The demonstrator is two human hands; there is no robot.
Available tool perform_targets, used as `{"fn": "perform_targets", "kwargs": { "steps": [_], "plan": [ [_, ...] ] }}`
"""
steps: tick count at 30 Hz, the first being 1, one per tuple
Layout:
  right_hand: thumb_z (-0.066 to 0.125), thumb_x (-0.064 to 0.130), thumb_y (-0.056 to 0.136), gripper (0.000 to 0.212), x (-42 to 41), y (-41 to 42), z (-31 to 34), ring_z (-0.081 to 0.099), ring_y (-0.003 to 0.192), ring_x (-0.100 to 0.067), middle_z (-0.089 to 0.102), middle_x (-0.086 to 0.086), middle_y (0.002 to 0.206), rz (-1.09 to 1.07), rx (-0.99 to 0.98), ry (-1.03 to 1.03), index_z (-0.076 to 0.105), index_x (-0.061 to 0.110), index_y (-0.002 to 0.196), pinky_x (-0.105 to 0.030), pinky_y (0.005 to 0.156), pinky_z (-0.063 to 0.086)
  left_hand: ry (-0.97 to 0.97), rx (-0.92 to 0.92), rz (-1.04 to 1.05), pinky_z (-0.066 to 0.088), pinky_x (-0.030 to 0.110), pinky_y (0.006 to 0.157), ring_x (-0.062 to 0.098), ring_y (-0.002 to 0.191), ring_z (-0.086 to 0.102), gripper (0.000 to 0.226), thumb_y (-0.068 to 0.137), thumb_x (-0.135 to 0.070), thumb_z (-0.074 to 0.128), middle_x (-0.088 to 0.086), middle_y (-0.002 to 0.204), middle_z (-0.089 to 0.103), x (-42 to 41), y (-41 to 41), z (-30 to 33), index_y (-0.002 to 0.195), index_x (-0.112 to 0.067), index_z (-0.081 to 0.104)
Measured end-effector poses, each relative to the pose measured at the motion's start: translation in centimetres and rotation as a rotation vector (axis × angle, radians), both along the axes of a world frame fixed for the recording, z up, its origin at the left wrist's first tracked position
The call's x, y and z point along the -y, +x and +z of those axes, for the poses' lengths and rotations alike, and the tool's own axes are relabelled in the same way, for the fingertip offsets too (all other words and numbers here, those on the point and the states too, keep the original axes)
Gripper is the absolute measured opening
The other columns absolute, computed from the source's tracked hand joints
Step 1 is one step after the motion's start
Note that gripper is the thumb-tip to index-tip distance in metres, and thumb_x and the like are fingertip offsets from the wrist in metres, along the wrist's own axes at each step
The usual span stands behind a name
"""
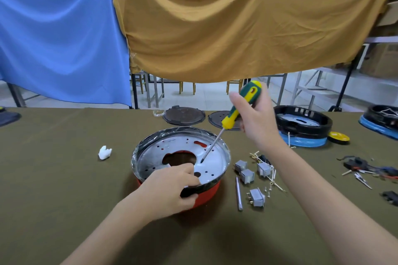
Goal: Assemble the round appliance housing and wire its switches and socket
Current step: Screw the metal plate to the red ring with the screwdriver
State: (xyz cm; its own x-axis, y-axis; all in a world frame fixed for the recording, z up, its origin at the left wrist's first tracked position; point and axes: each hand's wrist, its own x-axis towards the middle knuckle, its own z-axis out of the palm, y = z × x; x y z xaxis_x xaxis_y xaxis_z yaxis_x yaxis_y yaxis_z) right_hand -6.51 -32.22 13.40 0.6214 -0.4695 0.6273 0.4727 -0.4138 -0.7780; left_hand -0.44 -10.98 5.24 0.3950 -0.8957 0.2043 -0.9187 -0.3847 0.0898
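A round red housing (pixel 205 197) with a silver perforated plate (pixel 213 164) inside stands on the olive cloth in front of me. My left hand (pixel 172 189) grips its near rim, fingers curled over the edge. My right hand (pixel 257 118) holds a green and yellow screwdriver (pixel 239 107) tilted down, its tip touching the plate right of the central hole. Several grey switches (pixel 247 175) and small screws lie to the right of the housing.
A white plastic part (pixel 104 152) lies at left. Two dark round lids (pixel 184 116) sit behind the housing. Black and blue housings (pixel 303 127) stand at right, beyond them a wire bundle (pixel 366 168). A grey rod (pixel 238 193) lies by the switches.
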Motion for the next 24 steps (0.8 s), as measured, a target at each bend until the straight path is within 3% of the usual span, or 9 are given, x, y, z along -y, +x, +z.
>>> {"fn": "perform_targets", "kwargs": {
  "steps": [2, 4, 9, 24],
  "plan": [
    [0.063, 0.022, 0.096, 0.023, -0.2, 2.0, -0.1, 0.039, 0.054, -0.007, 0.04, 0.016, 0.065, 0.044, 0.012, -0.08, 0.04, 0.019, 0.095, -0.023, 0.048, 0.046, -0.042, -0.035, 0.001, 0.025, 0.013, 0.056, 0.005, 0.074, 0.039, 0.014, 0.091, -0.041, 0.052, -0.012, 0.091, 0.041, -0.2, 0.1, -0.5, 0.091, -0.028, 0.058],
    [0.062, 0.021, 0.095, 0.022, -0.2, 3.3, 0.0, 0.041, 0.056, -0.003, 0.04, 0.019, 0.064, 0.044, 0.0, -0.165, 0.041, 0.021, 0.103, -0.017, 0.051, 0.044, -0.072, -0.053, -0.005, 0.027, 0.014, 0.057, 0.004, 0.075, 0.039, 0.013, 0.09, -0.041, 0.052, -0.013, 0.09, 0.039, -0.3, 0.2, -0.8, 0.092, -0.03, 0.058],
    [0.061, 0.019, 0.096, 0.023, 0.1, 5.0, 0.1, 0.04, 0.06, -0.011, 0.037, 0.013, 0.069, 0.113, -0.06, -0.218, 0.042, 0.02, 0.108, -0.025, 0.052, 0.043, -0.118, -0.049, -0.006, 0.034, 0.02, 0.056, 0.007, 0.073, 0.04, 0.014, 0.089, -0.04, 0.051, -0.012, 0.092, 0.043, -0.4, 0.0, -1.1, 0.091, -0.029, 0.06],
    [0.06, 0.023, 0.094, 0.022, -1.1, 4.9, -0.6, 0.037, 0.058, -0.011, 0.035, 0.012, 0.069, 0.188, -0.106, -0.26, 0.043, 0.022, 0.106, -0.022, 0.053, 0.04, -0.128, -0.046, 0.023, 0.051, 0.032, 0.065, 0.009, 0.076, 0.047, 0.02, 0.091, -0.04, 0.049, -0.01, 0.096, 0.046, -0.5, -0.4, -1.0, 0.098, -0.028, 0.063]
  ]
}}
